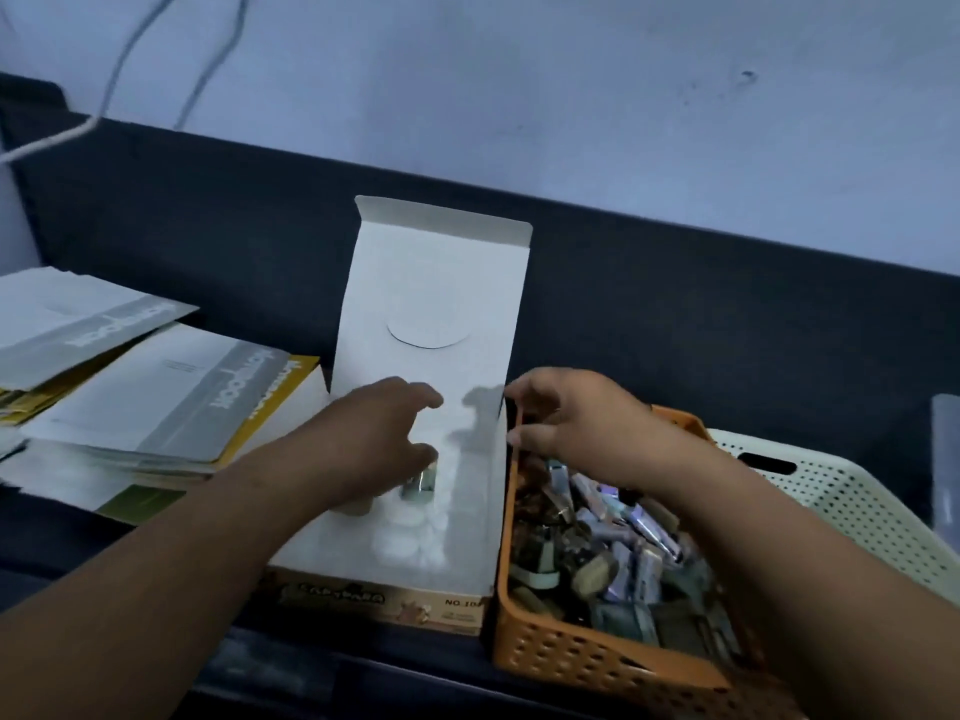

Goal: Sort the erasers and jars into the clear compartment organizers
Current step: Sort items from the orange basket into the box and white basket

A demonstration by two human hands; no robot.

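Observation:
An open cardboard box (pixel 467 579) with its white lid flap (pixel 441 283) standing up sits in the middle. White round pieces (pixel 410 537) lie inside it. My left hand (pixel 379 439) reaches into the box and pinches a small shiny jar-like item (pixel 423 483) at its fingertips. To the right, an orange perforated basket (pixel 571 662) is packed with several wrapped erasers (pixel 613 553). My right hand (pixel 566 413) hovers over the basket's far end beside the lid flap, fingers curled; whether it holds anything I cannot tell.
A pile of notebooks and booklets (pixel 145 407) lies at the left. A cream perforated basket (pixel 841 501) stands behind the orange one at the right, with a clear container edge (pixel 945 459) at the frame's right border. Cables (pixel 119 70) hang on the wall.

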